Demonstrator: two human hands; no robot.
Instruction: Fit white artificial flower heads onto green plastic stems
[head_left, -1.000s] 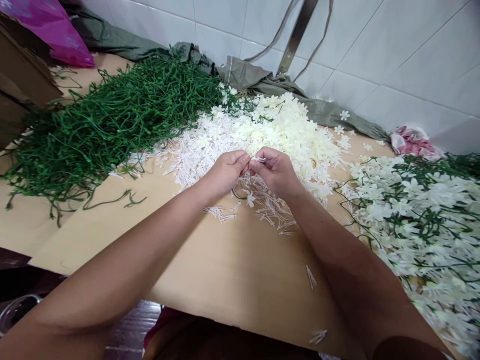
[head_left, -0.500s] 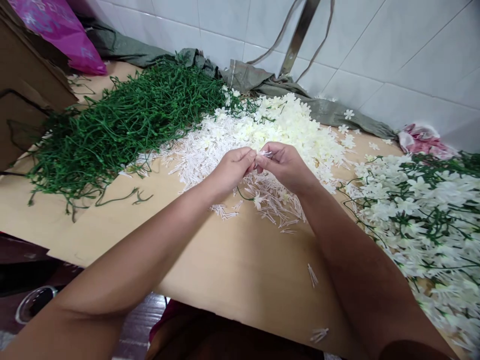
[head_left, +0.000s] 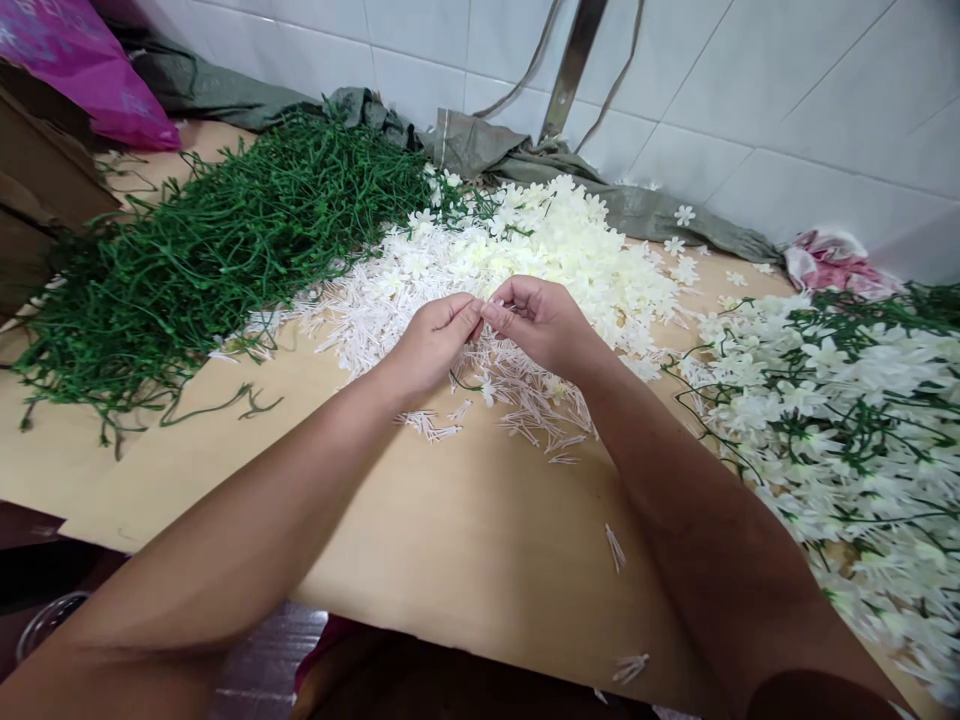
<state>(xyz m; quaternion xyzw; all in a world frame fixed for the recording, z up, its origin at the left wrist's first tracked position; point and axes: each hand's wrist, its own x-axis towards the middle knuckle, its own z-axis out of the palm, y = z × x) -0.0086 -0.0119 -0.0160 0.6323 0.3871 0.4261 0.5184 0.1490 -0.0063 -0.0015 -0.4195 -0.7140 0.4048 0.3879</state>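
My left hand (head_left: 436,338) is closed in a pinch on a thin green stem (head_left: 466,384), which hangs below it with a white flower (head_left: 487,390) at its end. My right hand (head_left: 541,318) meets it fingertip to fingertip, pinching something too small to make out. Both hands are over a heap of thin white pieces (head_left: 375,300). Behind them spreads a pile of loose cream-white petals (head_left: 577,240). To the left lies a large heap of green stems (head_left: 247,240).
Assembled white flowers on green stems (head_left: 862,430) cover the table's right side. A cardboard box (head_left: 45,170) and a pink bag (head_left: 120,80) stand at the back left. Grey cloth (head_left: 645,212) runs along the tiled wall, with a red-and-white cloth (head_left: 836,262) at the right.
The whole view has shifted, so things appear a little further left. The white pieces that showed at my right fingertips are now mostly hidden. Both hands remain together.
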